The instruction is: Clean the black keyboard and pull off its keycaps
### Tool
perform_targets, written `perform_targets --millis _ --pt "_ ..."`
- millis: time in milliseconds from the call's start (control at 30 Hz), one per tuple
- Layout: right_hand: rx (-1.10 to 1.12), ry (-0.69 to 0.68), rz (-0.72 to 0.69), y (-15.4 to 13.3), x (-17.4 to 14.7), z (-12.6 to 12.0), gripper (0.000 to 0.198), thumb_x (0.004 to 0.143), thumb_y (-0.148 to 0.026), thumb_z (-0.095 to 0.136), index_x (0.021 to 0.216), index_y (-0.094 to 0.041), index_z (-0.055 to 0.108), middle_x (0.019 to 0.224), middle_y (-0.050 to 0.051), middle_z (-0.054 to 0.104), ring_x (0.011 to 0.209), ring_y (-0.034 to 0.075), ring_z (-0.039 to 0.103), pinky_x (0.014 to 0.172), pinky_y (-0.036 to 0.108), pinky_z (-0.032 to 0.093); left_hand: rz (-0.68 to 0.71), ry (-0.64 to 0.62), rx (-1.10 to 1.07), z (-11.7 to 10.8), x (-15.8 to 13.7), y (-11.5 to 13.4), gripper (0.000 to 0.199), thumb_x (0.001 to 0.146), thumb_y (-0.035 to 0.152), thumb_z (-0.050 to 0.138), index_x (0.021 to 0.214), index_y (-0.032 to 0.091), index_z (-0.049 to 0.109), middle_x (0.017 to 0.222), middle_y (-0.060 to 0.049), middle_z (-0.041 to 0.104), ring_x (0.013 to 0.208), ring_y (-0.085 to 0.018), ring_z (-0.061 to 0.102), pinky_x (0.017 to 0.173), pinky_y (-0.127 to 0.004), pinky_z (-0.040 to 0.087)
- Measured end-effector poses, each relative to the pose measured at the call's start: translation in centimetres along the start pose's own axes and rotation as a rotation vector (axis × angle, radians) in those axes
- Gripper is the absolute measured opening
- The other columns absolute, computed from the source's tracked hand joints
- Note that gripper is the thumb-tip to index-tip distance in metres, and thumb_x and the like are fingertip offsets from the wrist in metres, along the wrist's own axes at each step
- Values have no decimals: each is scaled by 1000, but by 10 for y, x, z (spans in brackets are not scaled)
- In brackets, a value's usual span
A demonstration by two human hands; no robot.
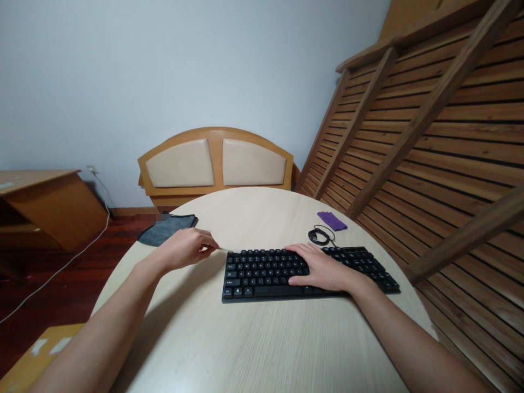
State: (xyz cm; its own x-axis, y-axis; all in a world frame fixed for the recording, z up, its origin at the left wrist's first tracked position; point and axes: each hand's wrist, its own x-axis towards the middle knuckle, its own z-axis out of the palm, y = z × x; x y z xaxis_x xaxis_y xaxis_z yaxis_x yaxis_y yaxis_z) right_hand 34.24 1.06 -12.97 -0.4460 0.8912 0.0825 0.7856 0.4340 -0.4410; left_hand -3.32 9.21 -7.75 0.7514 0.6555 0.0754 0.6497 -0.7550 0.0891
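Observation:
A black keyboard [266, 273] lies on the round pale table [327, 338]. My right hand [317, 267] rests across its keys, right of the middle, with the fingers stretched toward the far edge and the thumb apart, nearer the front row. Left of the keyboard, my left hand [190, 248] is raised a little over the table, its fingertips pinched on a thin pale stick [222, 249]. The stick's far end reaches the keyboard's upper left corner; whether it touches a key I cannot tell. Its other end is hidden by my fingers.
A dark grey cloth [167, 229] lies at the table's left edge. Behind the keyboard are a coiled black cable [319, 236] and a folded purple cloth [332, 220]. A slatted wooden frame [409, 164] leans close on the right, and a headboard [216, 164] stands beyond the table.

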Motion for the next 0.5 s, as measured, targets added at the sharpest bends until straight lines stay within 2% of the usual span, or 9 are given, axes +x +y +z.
perform_targets --millis 500 --pt "0 -7 1 0 1 0 78 75 -65 69 138 -25 48 137 9 53 127 32 44 112 49 31 -5 17 159 -3 -2 15 28 85 16 54 97 26 76 96 -3 74 80 -20 68 59 -26 44"
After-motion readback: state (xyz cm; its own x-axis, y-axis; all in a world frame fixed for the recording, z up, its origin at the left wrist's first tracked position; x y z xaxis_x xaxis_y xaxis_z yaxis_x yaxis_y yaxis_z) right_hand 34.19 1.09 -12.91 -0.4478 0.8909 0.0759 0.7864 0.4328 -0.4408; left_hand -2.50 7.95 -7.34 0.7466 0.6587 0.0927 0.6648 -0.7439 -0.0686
